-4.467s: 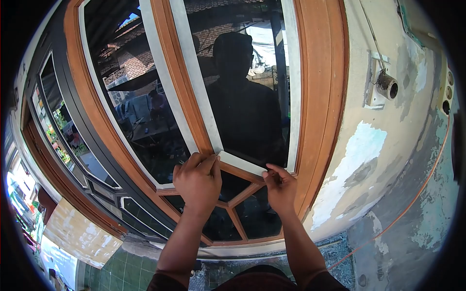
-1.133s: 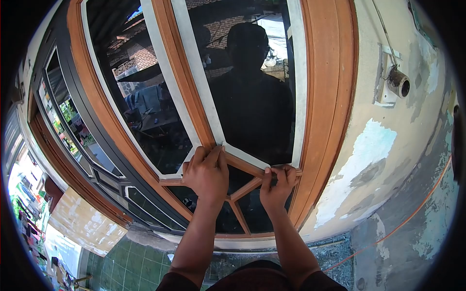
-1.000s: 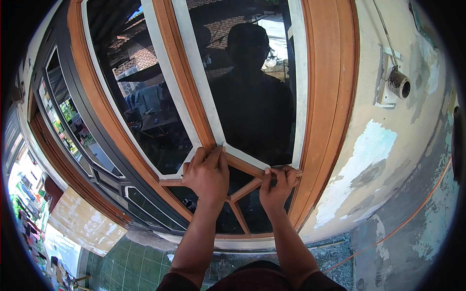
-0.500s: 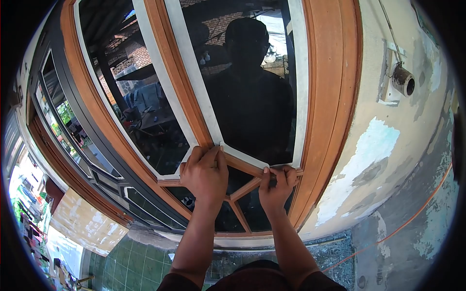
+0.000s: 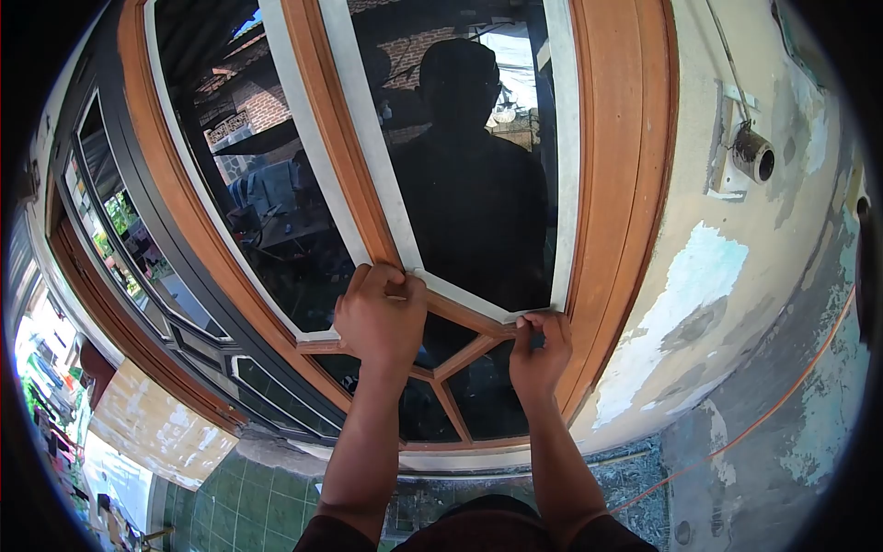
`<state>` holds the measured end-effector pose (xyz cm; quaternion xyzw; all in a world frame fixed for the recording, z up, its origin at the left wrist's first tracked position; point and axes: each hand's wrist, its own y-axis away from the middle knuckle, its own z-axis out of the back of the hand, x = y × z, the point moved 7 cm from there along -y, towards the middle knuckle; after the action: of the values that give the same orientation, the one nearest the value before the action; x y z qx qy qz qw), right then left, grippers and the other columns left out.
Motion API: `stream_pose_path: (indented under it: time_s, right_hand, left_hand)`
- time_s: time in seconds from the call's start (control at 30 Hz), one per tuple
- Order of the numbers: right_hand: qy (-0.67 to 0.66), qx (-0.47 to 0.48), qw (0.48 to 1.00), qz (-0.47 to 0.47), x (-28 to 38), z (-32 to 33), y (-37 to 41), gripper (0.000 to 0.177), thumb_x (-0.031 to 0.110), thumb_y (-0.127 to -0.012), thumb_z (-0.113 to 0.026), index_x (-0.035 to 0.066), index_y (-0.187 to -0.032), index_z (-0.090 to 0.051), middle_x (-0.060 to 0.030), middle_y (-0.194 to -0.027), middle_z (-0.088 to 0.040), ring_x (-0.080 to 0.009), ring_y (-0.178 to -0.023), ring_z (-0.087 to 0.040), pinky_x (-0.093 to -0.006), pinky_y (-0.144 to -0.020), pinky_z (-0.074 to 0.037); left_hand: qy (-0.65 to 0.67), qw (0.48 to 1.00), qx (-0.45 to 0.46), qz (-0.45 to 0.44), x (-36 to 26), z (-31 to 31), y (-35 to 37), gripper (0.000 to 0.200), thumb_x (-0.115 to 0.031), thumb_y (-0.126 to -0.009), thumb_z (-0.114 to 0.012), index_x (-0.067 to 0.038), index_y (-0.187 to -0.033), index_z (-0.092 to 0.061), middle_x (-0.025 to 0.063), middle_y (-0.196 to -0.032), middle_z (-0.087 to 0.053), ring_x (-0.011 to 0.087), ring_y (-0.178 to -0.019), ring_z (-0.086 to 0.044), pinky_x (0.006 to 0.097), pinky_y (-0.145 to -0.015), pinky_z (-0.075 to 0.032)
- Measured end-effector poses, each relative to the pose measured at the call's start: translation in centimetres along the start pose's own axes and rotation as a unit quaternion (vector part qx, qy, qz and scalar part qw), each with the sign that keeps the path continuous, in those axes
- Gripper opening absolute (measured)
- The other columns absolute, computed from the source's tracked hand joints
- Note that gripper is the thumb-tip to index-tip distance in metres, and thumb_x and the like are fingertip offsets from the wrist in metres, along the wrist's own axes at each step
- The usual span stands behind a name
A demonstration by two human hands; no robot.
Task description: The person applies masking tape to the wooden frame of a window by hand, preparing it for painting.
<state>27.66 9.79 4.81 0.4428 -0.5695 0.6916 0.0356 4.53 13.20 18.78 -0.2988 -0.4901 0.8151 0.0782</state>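
Observation:
A wooden window frame (image 5: 625,184) holds dark glass panes (image 5: 469,212) edged with pale strips (image 5: 567,138). My left hand (image 5: 382,313) is at the lower end of the middle wooden bar (image 5: 340,129), its fingers pinched near the corner where the pale strips meet. What is between those fingertips is too small to tell. My right hand (image 5: 541,354) has its fingers curled and pressed together at the lower right corner of the large pane, touching the pale strip's lower edge. Anything it holds there is hidden.
Left of the window stands a dark-framed door or window (image 5: 175,276). A short pipe (image 5: 754,155) juts from the peeling wall (image 5: 699,276) at right. An orange cable (image 5: 782,402) runs down to the floor. Green tiles (image 5: 244,497) lie below.
My right hand has moved slightly right along the bottom strip, toward the pane's corner. My left hand stays near the middle bar, its fingers a little more bunched. The view has shifted slightly.

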Motion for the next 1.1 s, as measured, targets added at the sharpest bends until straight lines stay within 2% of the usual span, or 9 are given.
stream_pose_path:
  time_s: [0.17,0.27,0.37,0.47,0.57,0.77,0.97,1.07,1.1]
  right_hand:
    - [0.001,0.068,0.992,0.105,3.3,0.1,-0.4,0.015,-0.005,-0.088,-0.068,0.003,-0.098,-0.074,-0.0114,-0.088,-0.07,-0.0294,-0.075,-0.068,-0.0391,-0.073,-0.053]
    - [0.021,0.161,0.986,0.036,4.0,-1.4,-0.8,0.01,0.005,-0.097,-0.066,0.002,-0.101,-0.075,-0.0186,-0.087,-0.074,-0.034,-0.078,-0.073,-0.0385,-0.071,-0.055]
    - [0.058,0.216,0.974,-0.023,3.8,-2.6,-1.3,0.013,0.009,-0.1,-0.064,0.003,-0.101,-0.076,-0.0202,-0.081,-0.074,-0.0372,-0.072,-0.073,-0.0424,-0.067,-0.055]
    - [0.071,0.221,0.972,0.018,5.7,-4.5,-2.0,0.014,0.009,-0.1,-0.064,0.003,-0.1,-0.076,-0.0209,-0.079,-0.073,-0.0393,-0.071,-0.074,-0.0447,-0.067,-0.056]
    - [0.028,0.228,0.973,0.029,9.2,-7.2,-3.3,0.015,0.013,-0.1,-0.064,0.004,-0.093,-0.074,-0.021,-0.082,-0.075,-0.0405,-0.076,-0.074,-0.0476,-0.07,-0.058]
    - [-0.046,0.209,0.977,0.017,12.4,-10.3,-4.3,0.016,0.011,-0.101,-0.064,0.002,-0.097,-0.076,-0.0204,-0.082,-0.075,-0.0388,-0.074,-0.075,-0.0443,-0.069,-0.058]
    - [-0.057,0.287,0.949,-0.117,9.5,-9.0,-3.6,0.02,0.014,-0.104,-0.065,-0.002,-0.105,-0.077,-0.0192,-0.081,-0.076,-0.0273,-0.067,-0.076,-0.0356,-0.065,-0.056]
    - [-0.089,0.264,0.956,-0.086,11.0,-10.4,-3.9,0.02,0.013,-0.104,-0.063,-0.002,-0.105,-0.077,-0.0186,-0.081,-0.076,-0.0243,-0.066,-0.076,-0.0342,-0.063,-0.055]
    - [-0.097,0.254,0.959,-0.076,11.2,-10.3,-3.8,0.021,0.013,-0.105,-0.063,-0.002,-0.105,-0.077,-0.0178,-0.08,-0.076,-0.0228,-0.064,-0.074,-0.0335,-0.063,-0.054]
  left_hand:
    - [0.002,1.0,-0.003,-0.028,-0.3,0.5,0.3,0.012,-0.011,-0.081,-0.08,-0.006,-0.079,-0.07,0.007,-0.077,-0.068,0.0248,-0.064,-0.069,0.04,-0.061,-0.051]
    - [0.052,0.997,0.061,-0.017,0.0,2.1,2.4,0.012,-0.012,-0.084,-0.08,-0.009,-0.081,-0.069,0.0052,-0.075,-0.068,0.0265,-0.063,-0.068,0.0402,-0.059,-0.049]
    - [0.117,0.985,0.119,-0.045,0.8,3.7,6.1,0.014,-0.012,-0.083,-0.082,-0.009,-0.081,-0.069,0.0059,-0.073,-0.067,0.0253,-0.061,-0.067,0.0383,-0.06,-0.05]
    - [0.182,0.966,0.179,-0.042,2.5,4.3,9.8,0.015,-0.013,-0.082,-0.084,-0.01,-0.08,-0.07,0.006,-0.069,-0.064,0.0254,-0.059,-0.066,0.0378,-0.06,-0.049]
    - [0.183,0.957,0.223,-0.014,4.9,4.5,13.0,0.017,-0.009,-0.08,-0.086,-0.005,-0.075,-0.071,0.0084,-0.064,-0.059,0.0227,-0.056,-0.059,0.0353,-0.055,-0.045]
    - [0.206,0.932,0.291,0.059,8.6,4.4,17.8,0.019,-0.013,-0.081,-0.088,-0.004,-0.076,-0.072,0.0078,-0.063,-0.06,0.02,-0.056,-0.061,0.0343,-0.054,-0.046]
    - [0.199,0.889,0.35,0.218,13.9,5.4,23.2,0.021,-0.017,-0.085,-0.088,-0.003,-0.079,-0.073,0.0042,-0.063,-0.064,0.0167,-0.059,-0.064,0.0322,-0.059,-0.05]
    - [0.225,0.841,0.395,0.292,16.0,4.7,25.5,0.018,-0.016,-0.088,-0.085,-0.002,-0.094,-0.077,0.0074,-0.075,-0.069,0.0184,-0.07,-0.068,0.0325,-0.069,-0.053]
    - [0.233,0.849,0.39,0.268,16.2,4.4,26.1,0.021,-0.019,-0.091,-0.084,-0.002,-0.1,-0.077,0.0098,-0.08,-0.072,0.0195,-0.072,-0.07,0.0345,-0.068,-0.055]
